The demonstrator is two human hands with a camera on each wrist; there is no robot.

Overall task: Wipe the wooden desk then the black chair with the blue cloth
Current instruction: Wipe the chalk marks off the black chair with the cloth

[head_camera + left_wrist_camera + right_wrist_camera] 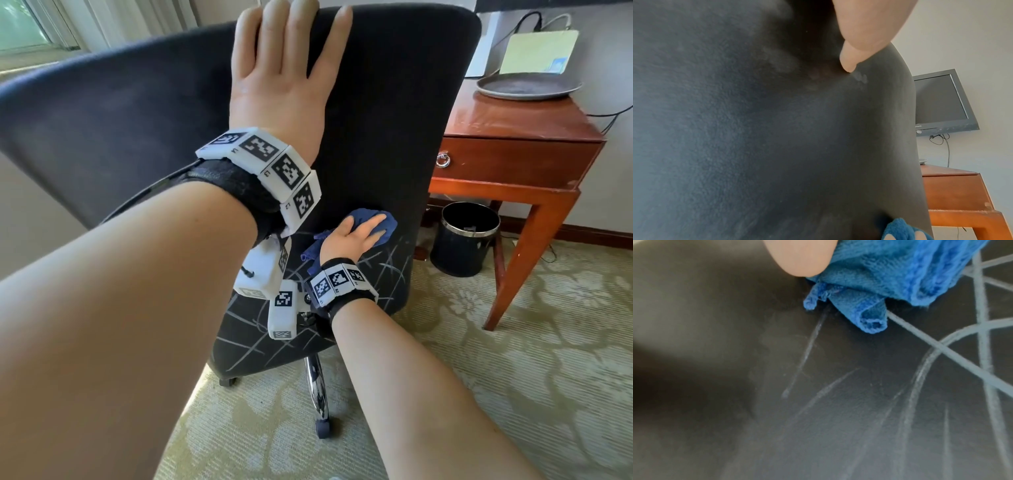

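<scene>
The black chair fills the middle of the head view, turned with its backrest toward the wooden desk. My left hand lies flat high on the backrest, fingers straight, thumb pressing the fabric. Lower down, my right hand presses the bunched blue cloth onto the seat where it meets the backrest, fingers stretched over it. White scribbled lines cross the seat. The right wrist view shows the cloth beside my thumb on the marked seat.
A black waste bin stands under the desk. On the desk rest a metal tray and a monitor. The chair's curved arm sweeps left; its chrome base sits on patterned carpet.
</scene>
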